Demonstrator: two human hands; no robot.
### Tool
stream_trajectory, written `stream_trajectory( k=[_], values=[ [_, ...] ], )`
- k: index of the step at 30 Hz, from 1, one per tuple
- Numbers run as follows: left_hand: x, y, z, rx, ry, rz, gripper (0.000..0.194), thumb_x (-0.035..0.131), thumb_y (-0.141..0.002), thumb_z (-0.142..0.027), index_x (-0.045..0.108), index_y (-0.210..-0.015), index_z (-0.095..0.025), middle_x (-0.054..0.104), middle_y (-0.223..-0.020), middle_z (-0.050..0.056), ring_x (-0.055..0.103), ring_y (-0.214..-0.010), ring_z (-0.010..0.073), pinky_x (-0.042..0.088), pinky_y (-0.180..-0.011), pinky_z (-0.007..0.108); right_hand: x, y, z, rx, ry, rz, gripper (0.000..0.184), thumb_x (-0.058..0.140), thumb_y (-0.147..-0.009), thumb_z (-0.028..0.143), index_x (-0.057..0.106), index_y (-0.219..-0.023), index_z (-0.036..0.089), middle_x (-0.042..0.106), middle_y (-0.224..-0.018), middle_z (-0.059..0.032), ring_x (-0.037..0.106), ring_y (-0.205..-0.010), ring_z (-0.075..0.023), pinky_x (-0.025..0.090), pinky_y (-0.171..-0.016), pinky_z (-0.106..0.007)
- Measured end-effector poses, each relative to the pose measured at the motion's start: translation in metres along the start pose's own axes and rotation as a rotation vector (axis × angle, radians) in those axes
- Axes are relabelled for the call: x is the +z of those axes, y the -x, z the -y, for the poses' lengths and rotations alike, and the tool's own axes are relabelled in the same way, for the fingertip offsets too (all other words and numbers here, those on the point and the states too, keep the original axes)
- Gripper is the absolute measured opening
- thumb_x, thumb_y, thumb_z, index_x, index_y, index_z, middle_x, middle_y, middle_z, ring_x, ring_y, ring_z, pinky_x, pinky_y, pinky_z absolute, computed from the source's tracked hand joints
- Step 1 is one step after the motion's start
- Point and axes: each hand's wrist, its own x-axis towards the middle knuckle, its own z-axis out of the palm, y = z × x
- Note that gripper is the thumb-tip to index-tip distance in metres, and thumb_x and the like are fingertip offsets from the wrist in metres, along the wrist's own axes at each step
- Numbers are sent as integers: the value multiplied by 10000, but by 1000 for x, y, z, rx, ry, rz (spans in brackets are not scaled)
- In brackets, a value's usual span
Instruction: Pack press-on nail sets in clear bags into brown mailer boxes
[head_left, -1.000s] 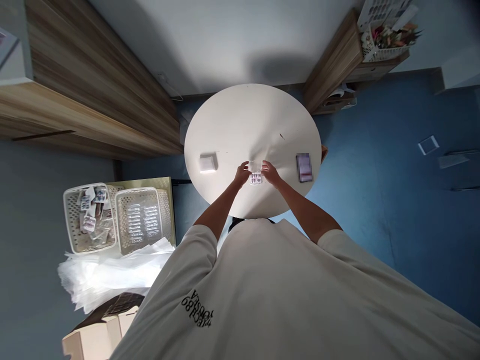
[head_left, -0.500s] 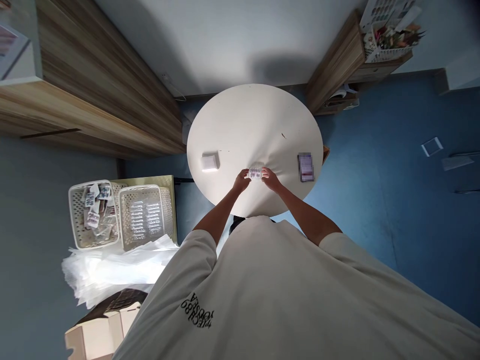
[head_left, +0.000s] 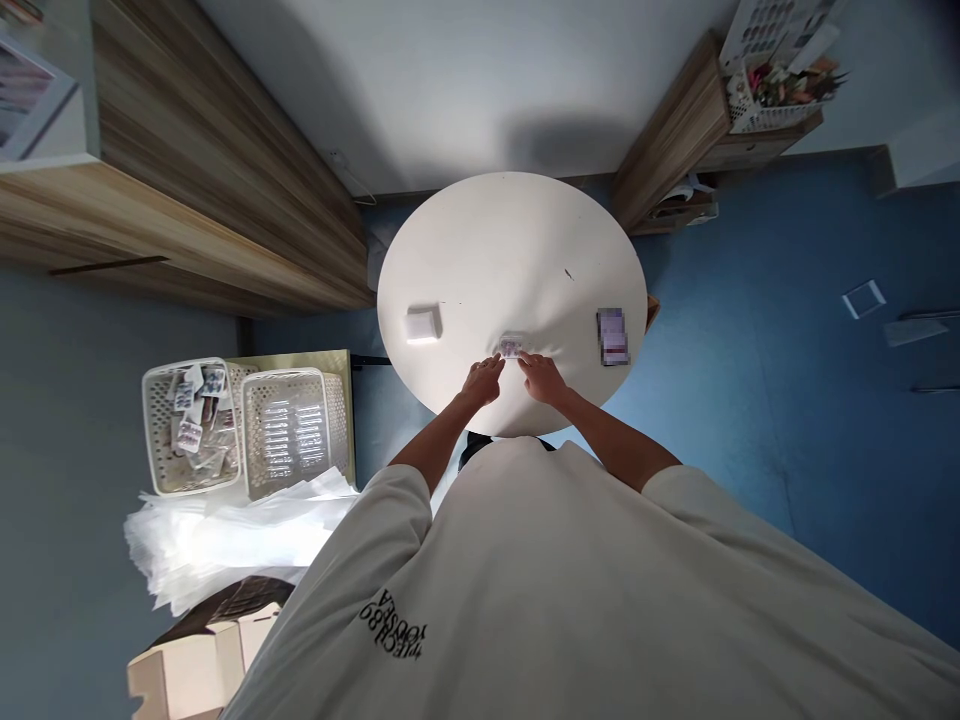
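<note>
On the round white table (head_left: 510, 230) lies a small clear plastic box (head_left: 511, 346) with rows of small pinkish-purple pieces inside. The pieces are too small to name for certain. My left hand (head_left: 484, 380) reaches the near left corner of the box, its fingertips stretched forward against the edge. At the near right corner, the extended fingers of my right hand (head_left: 543, 378) touch the box. Neither hand is wrapped round it, and its top shows between and beyond my fingers.
A white block-like box (head_left: 420, 326) sits on the table's left side, a phone (head_left: 613, 337) on its right. Left of me stand a white basket (head_left: 150, 430) of packaged pieces and another basket (head_left: 327, 400) of clear cases. White sheets (head_left: 232, 540) lie nearer me. Wooden cabinets (head_left: 247, 180) flank the table.
Half a second ago my hands held the box by its left and right ends. Both have drawn back towards me, with fingertips now at its near edge. The box lies slightly differently.
</note>
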Motion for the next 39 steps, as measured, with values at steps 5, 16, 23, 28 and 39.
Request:
stream_trajectory(
  k=[5,16,23,28,39],
  values=[
    [4,0,-7,-31,-21,22,787,549,-810,-52,486,-1582,-187,283,-1774,156,266,-1643,333,164,-1332,573,4,3,5,15,53,25,800,555,-847,124,440,-1639,145,307,-1768,-112,444,-1477,-423,349,-1200,-581],
    [-15,23,-20,-89,-111,-73,690,500,-942,-124,431,-1618,-245,274,-1785,107,298,-1624,337,324,-1282,551,9,21,-10,-68,170,-39,692,476,-919,127,466,-1611,110,268,-1777,-148,422,-1500,-388,418,-1159,-549],
    [-24,70,-20,-200,-196,-254,631,469,-993,-152,433,-1621,-200,333,-1753,141,376,-1582,319,397,-1254,507,-4,9,-6,-174,186,-108,610,463,-962,159,530,-1568,129,331,-1753,-153,463,-1473,-376,463,-1127,-510],
    [-20,112,-8,-285,-177,-382,607,473,-993,-157,476,-1599,-201,372,-1733,132,399,-1567,313,398,-1259,502,-12,-9,29,-303,171,-116,584,468,-965,155,560,-1541,137,376,-1722,-168,468,-1470,-392,465,-1131,-535],
    [-22,226,28,-415,-118,-652,596,486,-985,-152,515,-1576,-219,414,-1708,122,443,-1531,332,430,-1226,514,19,-17,164,-590,69,-108,523,499,-939,83,665,-1418,210,609,-1516,-126,581,-1351,-318,499,-1107,-482]
  ],
)
